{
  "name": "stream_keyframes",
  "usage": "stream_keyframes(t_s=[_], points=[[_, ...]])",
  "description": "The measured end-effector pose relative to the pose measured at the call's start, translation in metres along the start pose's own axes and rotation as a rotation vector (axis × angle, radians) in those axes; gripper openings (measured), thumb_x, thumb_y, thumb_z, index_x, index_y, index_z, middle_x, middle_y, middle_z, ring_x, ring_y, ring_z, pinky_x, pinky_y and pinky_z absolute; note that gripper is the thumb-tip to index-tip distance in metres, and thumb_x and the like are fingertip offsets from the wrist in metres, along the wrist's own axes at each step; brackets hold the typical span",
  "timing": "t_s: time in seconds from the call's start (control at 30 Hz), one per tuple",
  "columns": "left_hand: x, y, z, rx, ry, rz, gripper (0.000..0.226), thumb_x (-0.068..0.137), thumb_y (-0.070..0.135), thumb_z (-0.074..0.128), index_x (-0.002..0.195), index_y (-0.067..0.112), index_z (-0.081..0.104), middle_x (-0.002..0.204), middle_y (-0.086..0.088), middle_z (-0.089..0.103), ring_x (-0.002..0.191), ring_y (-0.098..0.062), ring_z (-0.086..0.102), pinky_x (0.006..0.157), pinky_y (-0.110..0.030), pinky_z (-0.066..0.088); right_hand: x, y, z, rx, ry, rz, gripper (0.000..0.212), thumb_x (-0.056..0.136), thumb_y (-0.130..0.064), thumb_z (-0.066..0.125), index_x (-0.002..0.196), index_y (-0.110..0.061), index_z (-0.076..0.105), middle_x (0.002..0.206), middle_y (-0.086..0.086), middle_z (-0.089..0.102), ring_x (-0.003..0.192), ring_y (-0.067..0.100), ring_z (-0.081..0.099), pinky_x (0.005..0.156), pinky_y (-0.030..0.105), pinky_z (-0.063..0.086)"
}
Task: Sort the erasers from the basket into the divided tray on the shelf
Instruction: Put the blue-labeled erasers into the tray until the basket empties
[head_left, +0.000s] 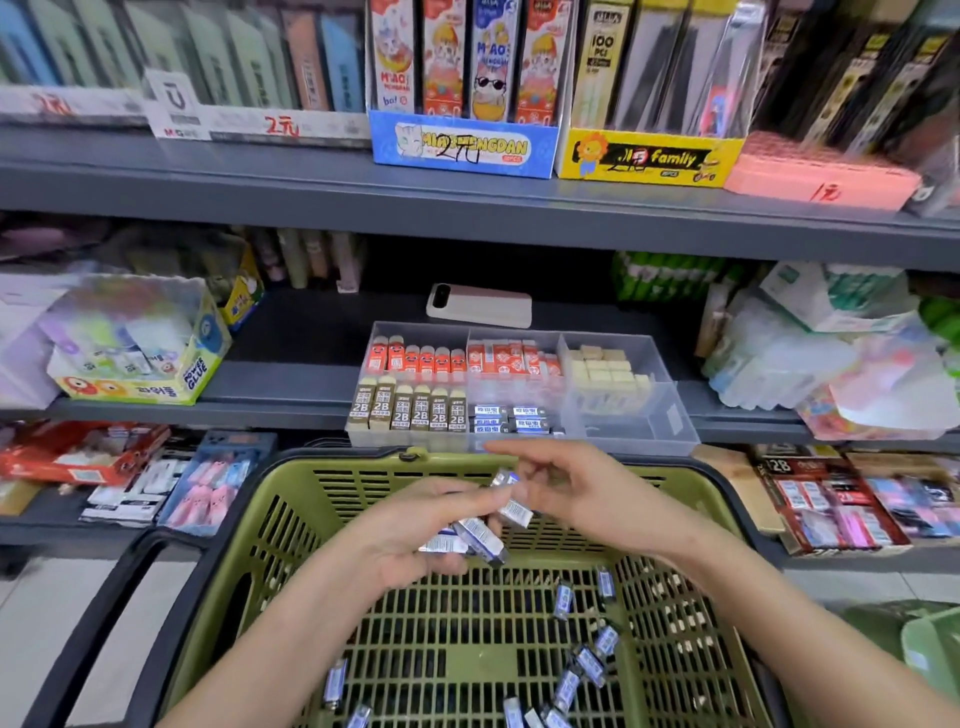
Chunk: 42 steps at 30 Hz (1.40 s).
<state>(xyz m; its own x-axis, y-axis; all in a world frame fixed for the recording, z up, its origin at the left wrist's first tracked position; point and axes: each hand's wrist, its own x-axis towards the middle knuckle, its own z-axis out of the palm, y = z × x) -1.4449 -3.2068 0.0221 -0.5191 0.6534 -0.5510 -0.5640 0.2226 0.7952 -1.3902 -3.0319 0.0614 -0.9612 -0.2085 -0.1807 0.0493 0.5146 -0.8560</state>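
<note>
Our left hand grips a bunch of erasers over the basket. Right hand pinches a single eraser. Loose erasers on basket floor. Divided tray just behind basket.

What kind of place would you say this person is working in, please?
Most likely a stationery shop: grey shelves carry display boxes with handwritten price tags, a divided tray holds packaged erasers in neat rows, and a green shopping basket holds more.
</note>
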Motion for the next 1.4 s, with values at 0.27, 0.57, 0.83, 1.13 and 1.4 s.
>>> stream_keyframes(t_s=[0.27, 0.57, 0.83, 1.13, 1.4], points=[[-0.006, 0.043, -0.029, -0.262, 0.159, 0.184, 0.030, 0.054, 0.032, 0.082, 0.077, 0.014, 0.078, 0.069, -0.005, 0.066, 0.049, -0.009, 0.056, 0.035, -0.018, 0.035, 0.056, 0.003, -0.038, 0.084, 0.538, 0.086, 0.029, 0.073, -0.002, 0.076, 0.076, -0.024, 0.057, 0.071, -0.005, 0.058, 0.053, 0.001, 0.052, 0.057, 0.020, 0.045], [0.002, 0.061, -0.056, -0.420, 0.233, 0.270, 0.039, 0.050, 0.035, 0.082, 0.078, 0.009, 0.075, 0.067, -0.005, 0.061, 0.045, -0.009, 0.050, 0.031, -0.016, 0.032, 0.100, 0.027, 0.000, -0.130, 0.483, 0.131, 0.026, 0.079, -0.003, 0.068, 0.081, -0.023, 0.051, 0.071, 0.002, 0.061, 0.073, 0.027, 0.068, 0.066, 0.036, 0.056], [0.008, 0.056, -0.058, -0.545, 0.188, 0.199, 0.043, 0.046, 0.034, 0.084, 0.081, 0.010, 0.074, 0.069, -0.006, 0.061, 0.045, -0.010, 0.051, 0.030, -0.016, 0.033, 0.104, 0.022, -0.008, -0.677, 0.401, 0.231, 0.012, 0.083, -0.027, 0.065, 0.074, -0.019, 0.063, 0.084, -0.001, 0.068, 0.084, 0.019, 0.061, 0.078, 0.029, 0.045], [0.008, 0.057, -0.049, -0.575, 0.224, 0.147, 0.049, 0.043, 0.031, 0.084, 0.084, 0.009, 0.070, 0.068, -0.008, 0.063, 0.041, -0.011, 0.051, 0.030, -0.016, 0.034, 0.093, 0.008, -0.012, -0.815, 0.363, 0.172, 0.019, 0.091, -0.029, 0.055, 0.103, -0.021, 0.068, 0.094, 0.001, 0.070, 0.095, 0.020, 0.062, 0.085, 0.031, 0.048], [0.007, 0.058, -0.039, -0.556, 0.216, 0.121, 0.041, 0.041, 0.032, 0.086, 0.075, 0.012, 0.076, 0.066, -0.006, 0.062, 0.041, -0.011, 0.050, 0.030, -0.017, 0.033, 0.067, -0.029, 0.004, -0.151, 0.444, -0.285, 0.017, 0.084, -0.013, 0.067, 0.101, -0.013, 0.066, 0.088, -0.002, 0.061, 0.079, 0.010, 0.057, 0.075, 0.026, 0.050]])
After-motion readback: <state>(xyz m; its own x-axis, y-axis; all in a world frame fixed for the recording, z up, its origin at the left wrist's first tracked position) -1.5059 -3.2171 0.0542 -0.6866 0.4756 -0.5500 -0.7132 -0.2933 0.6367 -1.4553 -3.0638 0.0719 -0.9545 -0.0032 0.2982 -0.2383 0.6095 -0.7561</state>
